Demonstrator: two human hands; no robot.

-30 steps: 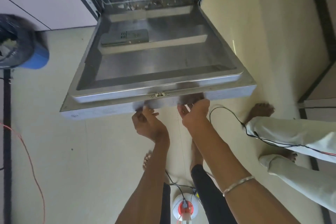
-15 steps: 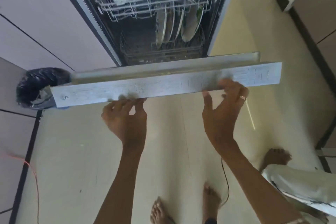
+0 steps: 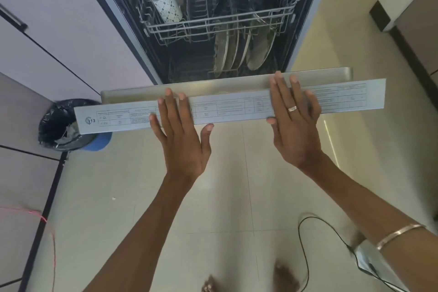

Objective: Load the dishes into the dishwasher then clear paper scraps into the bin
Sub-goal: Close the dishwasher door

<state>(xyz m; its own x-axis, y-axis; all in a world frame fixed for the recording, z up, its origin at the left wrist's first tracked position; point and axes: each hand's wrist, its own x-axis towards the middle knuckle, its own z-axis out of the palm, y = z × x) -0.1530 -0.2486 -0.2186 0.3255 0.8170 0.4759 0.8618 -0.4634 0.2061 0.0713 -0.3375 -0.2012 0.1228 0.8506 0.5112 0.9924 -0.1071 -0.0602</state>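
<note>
Both hands' (image 3: pixel 182 140) palms hidden against door (image 3: pixel 237 106)

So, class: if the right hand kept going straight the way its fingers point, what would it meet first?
The right hand already lies flat on the dishwasher door; beyond its edge, probably the plates.

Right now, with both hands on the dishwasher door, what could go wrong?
Both the left hand and right hand lay fingertips over the door top edge; they might get pinched as it shuts. The bin sits beside the door's left corner. The black cable near the feet could trip.
</note>
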